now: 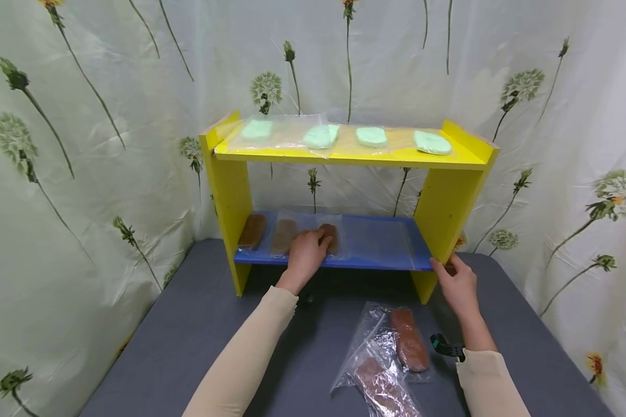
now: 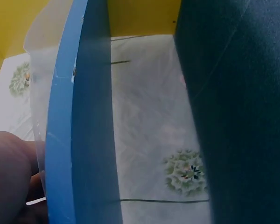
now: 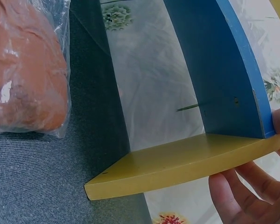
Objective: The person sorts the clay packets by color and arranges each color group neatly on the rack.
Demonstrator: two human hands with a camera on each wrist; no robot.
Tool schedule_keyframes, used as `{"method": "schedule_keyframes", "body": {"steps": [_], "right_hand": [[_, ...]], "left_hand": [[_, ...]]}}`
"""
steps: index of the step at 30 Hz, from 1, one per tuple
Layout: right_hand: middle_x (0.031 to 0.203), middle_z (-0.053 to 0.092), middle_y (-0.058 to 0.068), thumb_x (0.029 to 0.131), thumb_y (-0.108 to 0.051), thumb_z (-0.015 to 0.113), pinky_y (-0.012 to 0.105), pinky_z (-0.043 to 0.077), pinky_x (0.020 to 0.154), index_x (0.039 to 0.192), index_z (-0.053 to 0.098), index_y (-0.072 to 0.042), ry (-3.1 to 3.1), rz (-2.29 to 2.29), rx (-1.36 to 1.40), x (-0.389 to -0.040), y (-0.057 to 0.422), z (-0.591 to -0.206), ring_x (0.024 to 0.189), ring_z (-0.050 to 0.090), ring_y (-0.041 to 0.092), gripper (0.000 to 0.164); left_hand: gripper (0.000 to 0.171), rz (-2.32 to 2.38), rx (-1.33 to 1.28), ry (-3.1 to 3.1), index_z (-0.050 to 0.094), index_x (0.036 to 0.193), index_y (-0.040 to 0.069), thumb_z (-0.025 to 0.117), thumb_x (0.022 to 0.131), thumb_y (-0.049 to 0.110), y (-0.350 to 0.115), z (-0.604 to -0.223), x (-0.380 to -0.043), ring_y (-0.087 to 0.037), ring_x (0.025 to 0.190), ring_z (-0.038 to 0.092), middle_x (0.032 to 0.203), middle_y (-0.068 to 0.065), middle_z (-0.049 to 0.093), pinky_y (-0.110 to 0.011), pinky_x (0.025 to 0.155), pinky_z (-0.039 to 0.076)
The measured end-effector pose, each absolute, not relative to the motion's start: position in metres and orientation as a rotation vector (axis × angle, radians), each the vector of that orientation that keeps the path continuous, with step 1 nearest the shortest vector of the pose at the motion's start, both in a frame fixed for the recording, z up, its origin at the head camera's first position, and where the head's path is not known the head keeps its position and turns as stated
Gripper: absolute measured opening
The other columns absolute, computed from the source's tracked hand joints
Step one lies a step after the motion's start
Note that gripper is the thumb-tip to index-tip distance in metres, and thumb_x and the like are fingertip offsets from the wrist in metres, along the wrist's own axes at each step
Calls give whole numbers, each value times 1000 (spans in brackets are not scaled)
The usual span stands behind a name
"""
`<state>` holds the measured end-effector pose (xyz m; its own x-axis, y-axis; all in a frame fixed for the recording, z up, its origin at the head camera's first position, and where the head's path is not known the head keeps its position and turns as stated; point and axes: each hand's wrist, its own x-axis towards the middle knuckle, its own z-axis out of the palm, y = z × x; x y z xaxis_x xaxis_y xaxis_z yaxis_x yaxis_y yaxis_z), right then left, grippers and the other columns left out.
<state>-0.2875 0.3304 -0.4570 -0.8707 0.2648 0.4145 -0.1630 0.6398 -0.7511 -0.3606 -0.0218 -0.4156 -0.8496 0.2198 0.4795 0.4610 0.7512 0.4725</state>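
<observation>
Currently, a bagged bar (image 1: 332,238) lies pinched in left hand (image 1: 306,255), right hand (image 1: 458,285) gripping panel (image 1: 448,214).

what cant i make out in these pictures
- Head view: part of the rightmost brown bar on the blue shelf, hidden by the left hand.
- Head view: the nearest bagged bar's lower end, cut off by the bottom edge.
- Left wrist view: left fingertips, behind the blue shelf.
- Right wrist view: much of the right hand, cut off by the right edge.
</observation>
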Motion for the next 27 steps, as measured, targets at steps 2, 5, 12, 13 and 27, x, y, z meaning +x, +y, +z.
{"method": "schedule_keyframes", "body": {"steps": [2,5,12,13,27], "right_hand": [[112,70,14,101,-44,60,18,47,68,133,63,-10,-2363,1151,-84,-287,333,-455,92,62,14,47],[112,70,14,101,-44,60,18,47,67,132,63,-10,-2368,1145,-94,-286,335,-454,90,60,8,47],[110,70,15,100,-43,60,20,47,68,130,65,-9,-2368,1123,-75,-288,333,-456,89,62,12,45],[109,70,15,100,-43,61,20,47,68,130,65,-9,-2365,1122,-75,-289,333,-456,90,62,14,45],[112,69,15,101,-44,59,23,47,71,129,64,-9,-2362,1144,-72,-288,332,-455,97,64,28,45]], "left_hand": [[35,-787,-525,-2566,70,126,5,56,105,29,-19,-414,-362,-26,80,65,92,-9,70,-44,77,55],[36,-747,-534,-2583,70,127,5,55,105,30,-16,-412,-363,-27,82,67,104,-12,72,-44,77,56],[32,-763,-528,-2612,71,124,4,55,106,26,-19,-409,-361,-18,59,57,92,-11,71,-37,61,50],[32,-784,-530,-2613,71,123,4,54,106,25,-20,-409,-362,-17,55,55,86,-11,69,-36,58,48],[31,-937,-505,-2438,69,129,8,59,101,15,-29,-395,-350,-33,102,68,124,-12,69,-52,86,53]]}}
